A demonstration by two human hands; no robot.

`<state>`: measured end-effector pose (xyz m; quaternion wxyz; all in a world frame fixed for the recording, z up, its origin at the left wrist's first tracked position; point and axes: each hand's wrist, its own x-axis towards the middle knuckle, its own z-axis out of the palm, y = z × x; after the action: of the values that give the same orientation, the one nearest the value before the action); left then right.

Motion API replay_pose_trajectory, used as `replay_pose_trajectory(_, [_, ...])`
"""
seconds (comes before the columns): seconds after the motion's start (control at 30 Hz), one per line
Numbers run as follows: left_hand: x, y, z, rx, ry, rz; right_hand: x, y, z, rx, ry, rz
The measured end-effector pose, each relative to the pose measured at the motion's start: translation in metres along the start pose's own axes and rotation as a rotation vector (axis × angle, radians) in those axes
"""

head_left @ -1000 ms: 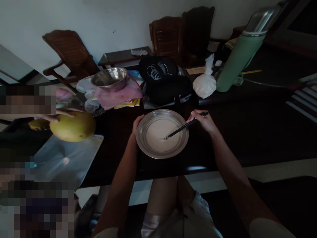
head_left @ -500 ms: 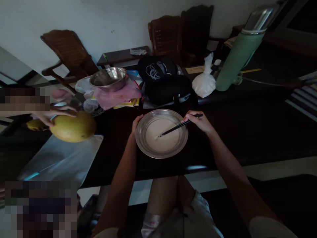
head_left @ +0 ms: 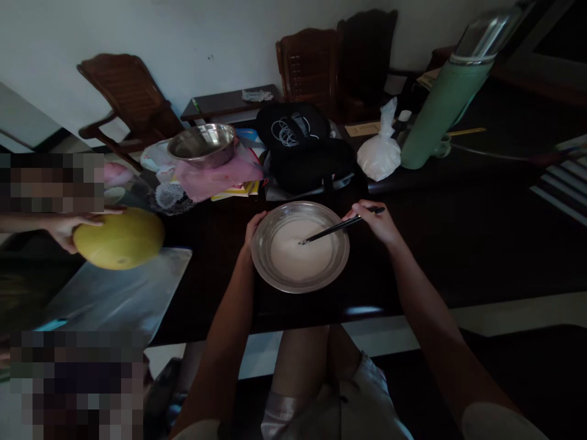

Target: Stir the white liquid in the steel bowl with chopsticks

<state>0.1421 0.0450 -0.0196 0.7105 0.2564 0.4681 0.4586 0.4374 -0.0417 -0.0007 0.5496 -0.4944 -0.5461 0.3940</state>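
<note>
A steel bowl [head_left: 262, 261] stands on the dark table in front of me, with a pale, creamy liquid [head_left: 293, 260] inside. My left hand [head_left: 254, 229] grips the bowl's left rim, its fingers partly hidden behind the wall. Above the right rim, my right hand [head_left: 373, 220] is closed around black chopsticks [head_left: 337, 228]. Their tips dip into the liquid near the middle of the bowl.
At left another person's hand [head_left: 68, 229] holds a large yellow melon-like fruit [head_left: 121, 238] over a clear sheet [head_left: 132, 293]. Behind my bowl sit a black bag [head_left: 307, 162], another steel bowl [head_left: 202, 146] on pink cloth, a knotted bag of white powder [head_left: 380, 156] and a green thermos [head_left: 440, 116].
The chopstick tips have shifted slightly right and up within the liquid, and my right hand has moved a little right. The other person's fruit has moved left.
</note>
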Motion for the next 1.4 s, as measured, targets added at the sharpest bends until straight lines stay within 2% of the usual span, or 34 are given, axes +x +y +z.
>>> replay_pose_trajectory(0.07, [-0.0004, -0.0001, 0.0003, 0.009, 0.003, -0.006, 0.0002, 0.0013, -0.0018, 0.009, 0.033, 0.001])
replay_pose_trajectory(0.23, [-0.0010, 0.0000, -0.0010, 0.025, -0.013, -0.024, -0.0004, 0.0021, 0.0015, 0.008, -0.118, 0.004])
replay_pose_trajectory(0.43, [-0.0019, -0.0008, -0.0021, 0.040, -0.008, -0.027, 0.0004, 0.0037, -0.0022, 0.028, 0.028, -0.008])
replay_pose_trajectory(0.6, [-0.0020, -0.0001, -0.0013, 0.034, -0.023, -0.051, 0.0000, 0.0016, 0.0005, 0.003, -0.096, 0.000])
replay_pose_trajectory(0.77, [0.0003, -0.0004, -0.0025, 0.024, -0.015, -0.023, 0.0011, 0.0023, -0.0023, 0.015, 0.036, -0.008])
replay_pose_trajectory(0.97, [0.0003, -0.0011, -0.0031, 0.010, -0.032, -0.030, -0.0007, 0.0022, -0.0008, 0.025, -0.106, 0.000])
replay_pose_trajectory(1.17, [-0.0030, -0.0003, -0.0011, 0.014, -0.023, -0.010, 0.0006, 0.0026, -0.0037, 0.056, 0.024, -0.018])
replay_pose_trajectory(1.3, [-0.0022, -0.0004, -0.0024, 0.022, -0.022, -0.014, 0.0007, 0.0047, -0.0027, 0.036, -0.087, -0.004])
replay_pose_trajectory(1.4, [-0.0006, -0.0011, -0.0041, 0.021, -0.013, -0.007, 0.0016, 0.0060, -0.0041, 0.031, -0.046, -0.022])
